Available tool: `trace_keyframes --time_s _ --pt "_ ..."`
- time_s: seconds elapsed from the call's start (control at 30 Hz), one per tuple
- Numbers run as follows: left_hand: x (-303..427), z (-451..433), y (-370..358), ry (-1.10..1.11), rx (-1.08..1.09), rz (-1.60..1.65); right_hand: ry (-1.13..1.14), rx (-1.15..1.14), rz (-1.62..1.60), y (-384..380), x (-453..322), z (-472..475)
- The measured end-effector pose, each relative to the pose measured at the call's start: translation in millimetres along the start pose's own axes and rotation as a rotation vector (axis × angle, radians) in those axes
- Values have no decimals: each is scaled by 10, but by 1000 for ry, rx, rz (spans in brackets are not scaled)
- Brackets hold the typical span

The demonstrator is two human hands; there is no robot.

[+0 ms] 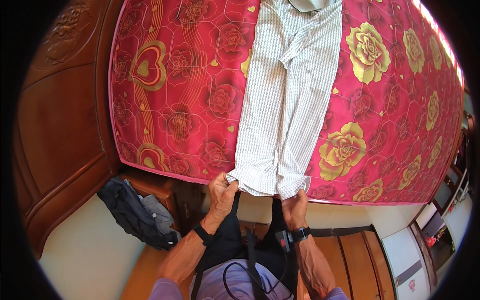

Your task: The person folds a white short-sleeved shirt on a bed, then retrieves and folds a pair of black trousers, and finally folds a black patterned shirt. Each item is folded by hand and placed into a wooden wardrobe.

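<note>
A long white garment (285, 112) with a grey zigzag pattern lies lengthwise on the bed. Its lower part divides into two leg-like lengths, probably trouser legs. My left hand (222, 193) pinches the left hem corner between thumb and fingers. On the other side, my right hand (295, 206) grips the right hem, its fingers partly hidden under the cloth. Both hems flare and rumple at the bed's near edge. Higher up, a narrow strip (300, 41) of the same fabric crosses diagonally over the garment. A plain grey piece (308, 4) shows at the top, cut off by the frame.
The bed's red cover (180, 93) bears gold roses and hearts. A carved wooden headboard (63, 120) stands at left. Dark and grey clothes (135, 213) hang over a wooden bedside cabinet (150, 183). Wooden furniture (348, 258) is at lower right. A cable (228, 279) loops across my lap.
</note>
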State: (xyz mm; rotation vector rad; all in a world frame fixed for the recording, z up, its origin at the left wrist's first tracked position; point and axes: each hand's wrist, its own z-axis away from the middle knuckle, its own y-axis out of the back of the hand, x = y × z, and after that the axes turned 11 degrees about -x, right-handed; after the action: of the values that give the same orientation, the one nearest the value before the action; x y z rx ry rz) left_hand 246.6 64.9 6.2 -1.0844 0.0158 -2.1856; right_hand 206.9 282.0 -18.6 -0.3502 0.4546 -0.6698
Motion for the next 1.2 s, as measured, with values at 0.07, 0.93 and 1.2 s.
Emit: trace_keyframes --time_s 0.07,0.93,1.2 --pt "-42 14 -41 29 50 93 -26 -3 -39 -3 12 -42" --pt "27 -11 386 -160 -169 -1389 417 81 1477 38 -194 238" --pt "216 299 -70 92 36 -1009 346 -140 1584 -507 -104 339"
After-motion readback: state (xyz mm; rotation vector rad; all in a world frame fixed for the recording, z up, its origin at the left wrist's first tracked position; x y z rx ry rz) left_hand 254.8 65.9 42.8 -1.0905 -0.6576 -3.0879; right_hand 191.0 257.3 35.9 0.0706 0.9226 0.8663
